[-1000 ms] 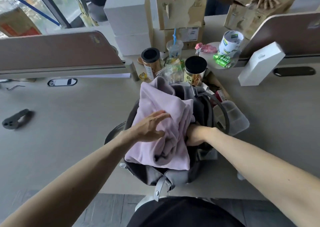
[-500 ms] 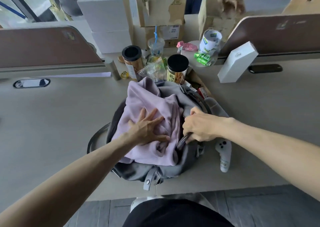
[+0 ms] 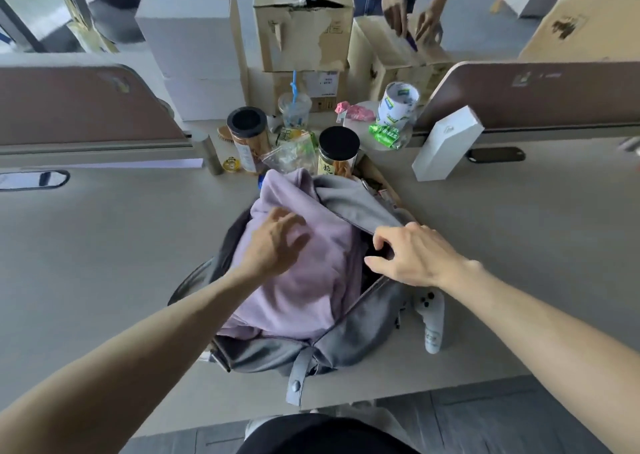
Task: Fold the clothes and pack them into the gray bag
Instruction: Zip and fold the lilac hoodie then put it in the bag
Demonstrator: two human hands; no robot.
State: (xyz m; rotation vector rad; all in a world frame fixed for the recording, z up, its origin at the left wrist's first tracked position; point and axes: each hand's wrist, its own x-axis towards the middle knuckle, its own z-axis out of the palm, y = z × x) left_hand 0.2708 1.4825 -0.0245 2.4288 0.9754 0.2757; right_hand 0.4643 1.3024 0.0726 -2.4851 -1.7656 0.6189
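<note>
Where the worktop (image 3: 104, 263) reaches its near edge, the gray bag (image 3: 346, 346) lies open, one strap (image 3: 296, 381) hanging over the side. A lilac garment (image 3: 311, 291) fills the opening: its near part sits inside the rim, while its far end bulges above the bag and spills past the far rim. The left hand (image 3: 273, 246) is over the garment's upper half, fingers spread and relaxed, grasping nothing; blur hides whether it touches the cloth. The right hand (image 3: 412, 256) sits at the bag's right rim beside the gray flap (image 3: 353, 204), fingers loosely curved; whether they pinch the rim cannot be told. A white controller (image 3: 431, 318) lies just beside the bag on the right. Beyond stand two black-lidded jars (image 3: 338, 149), a white box (image 3: 446, 149) and cardboard boxes (image 3: 301, 21). Judged stage: folding appears done and packing well advanced; tucking in the protruding end and closing the bag remain. No other clothes show.
</note>
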